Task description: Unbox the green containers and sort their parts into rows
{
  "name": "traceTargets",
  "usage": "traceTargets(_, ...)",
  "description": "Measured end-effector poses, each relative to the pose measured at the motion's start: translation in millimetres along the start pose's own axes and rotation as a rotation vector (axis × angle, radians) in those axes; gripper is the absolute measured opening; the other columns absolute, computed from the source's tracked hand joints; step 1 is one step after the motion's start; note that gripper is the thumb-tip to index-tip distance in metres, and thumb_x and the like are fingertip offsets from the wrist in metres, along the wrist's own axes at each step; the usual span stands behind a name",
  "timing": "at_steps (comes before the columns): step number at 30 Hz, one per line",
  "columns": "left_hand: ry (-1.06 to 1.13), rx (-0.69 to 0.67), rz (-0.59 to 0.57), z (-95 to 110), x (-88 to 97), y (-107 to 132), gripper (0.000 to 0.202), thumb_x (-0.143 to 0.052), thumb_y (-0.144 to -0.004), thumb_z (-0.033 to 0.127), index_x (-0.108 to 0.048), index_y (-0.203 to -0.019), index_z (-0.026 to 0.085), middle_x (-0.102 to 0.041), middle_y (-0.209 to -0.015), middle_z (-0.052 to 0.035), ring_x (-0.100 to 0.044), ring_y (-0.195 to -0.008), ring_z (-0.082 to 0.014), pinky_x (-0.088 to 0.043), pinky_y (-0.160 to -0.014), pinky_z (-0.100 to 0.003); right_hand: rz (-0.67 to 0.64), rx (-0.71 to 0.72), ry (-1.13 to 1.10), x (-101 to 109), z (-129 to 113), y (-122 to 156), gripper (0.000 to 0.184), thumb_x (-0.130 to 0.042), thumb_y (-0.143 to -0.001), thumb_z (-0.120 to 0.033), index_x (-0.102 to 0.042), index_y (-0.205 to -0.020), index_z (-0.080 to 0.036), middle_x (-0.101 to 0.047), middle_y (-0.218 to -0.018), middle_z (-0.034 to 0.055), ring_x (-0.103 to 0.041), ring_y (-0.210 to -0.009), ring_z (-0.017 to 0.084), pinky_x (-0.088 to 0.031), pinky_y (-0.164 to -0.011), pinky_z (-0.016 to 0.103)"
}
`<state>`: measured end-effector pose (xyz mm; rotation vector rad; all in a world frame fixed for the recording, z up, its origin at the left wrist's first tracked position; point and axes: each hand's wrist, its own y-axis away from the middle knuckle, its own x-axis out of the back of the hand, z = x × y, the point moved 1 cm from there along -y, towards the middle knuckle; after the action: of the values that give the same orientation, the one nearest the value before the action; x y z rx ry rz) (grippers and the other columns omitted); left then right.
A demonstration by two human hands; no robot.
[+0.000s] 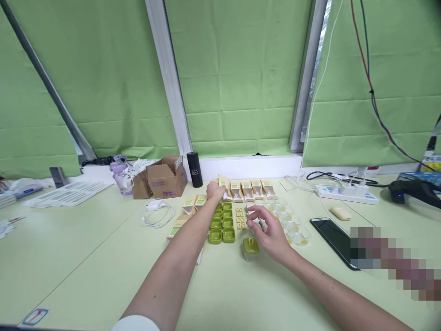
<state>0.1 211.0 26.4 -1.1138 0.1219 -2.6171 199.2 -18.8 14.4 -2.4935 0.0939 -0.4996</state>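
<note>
The left hand (215, 189) is at the back of the layout, its fingers bent against a card carton (225, 183) with a green label, the leftmost of the back row. The back of the hand hides the fingertips, so whether they are clamped on the card or merely resting on it, I cannot tell. Just right of that grip, a row of similar cartons (247, 191) stands close together; a light pinch by the side walls, not the flaps, should spare the thin card and leave these neighbours undisturbed.

The left forearm (179, 248) passes beside two columns of olive-green square lids (222, 223), which lie nearer the body than the left grip, and over more cartons on its outer side. Carrying the elbow a little higher would probably avoid nudging either group.

The right hand (268, 226) hovers with thumb and forefinger apart, nothing visible between them. Just left of its fingertips lie small yellow loops (240, 218); clear cups (300, 236) with yellow spots sit on its other side. Nearer the body, below this hand, stands a lidded clear jar (251, 249) with a loop on top. Any drop of the right wrist risks tipping it, so a straight lift looks safest.
</note>
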Motion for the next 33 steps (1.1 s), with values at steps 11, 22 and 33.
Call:
traceTargets(11,-0.035,0.075,-0.058,3.2,1.1,5.7,0.039,-0.068,-0.102,0.040,-0.064,-0.135,0.019,-0.065,-0.137,-0.0117,-0.068,-0.118,-0.0257,-0.061,-0.099,-0.047,-0.037,-0.013,0.004,-0.2,-0.9,0.4,0.028,-0.060,-0.096,-0.031,-0.064,-0.124,-0.029,-0.075,-0.098,0.0017,-0.069,-0.105,0.029,-0.048,-0.099,0.047)
traceTargets(22,0.022,-0.258,-0.050,20.2,51.3,62.1,0.023,-0.071,-0.092,0.023,-0.078,-0.113,0.018,-0.081,-0.111,-0.0116,-0.075,-0.107,-0.0267,-0.054,-0.099,-0.034,0.079,-0.051,0.010,16.0,13.2,-15.6,0.021,-0.061,-0.095,-0.038,-0.071,-0.109,-0.026,-0.076,-0.090,0.0029,-0.071,-0.089,0.026,-0.051,-0.088,0.041)
traceTargets(33,-0.023,-0.815,-0.503,1.5,77.0,213.5,0.048,-0.090,-0.074,0.039,-0.076,-0.119,0.032,-0.076,-0.102,-0.0069,-0.066,-0.102,-0.0326,-0.050,-0.091,-0.040,0.116,-0.091,0.020,17.1,28.1,-21.6,0.018,-0.062,-0.092,-0.038,-0.071,-0.087,-0.023,-0.076,-0.084,0.0029,-0.065,-0.077,0.022,-0.047,-0.073,0.035)
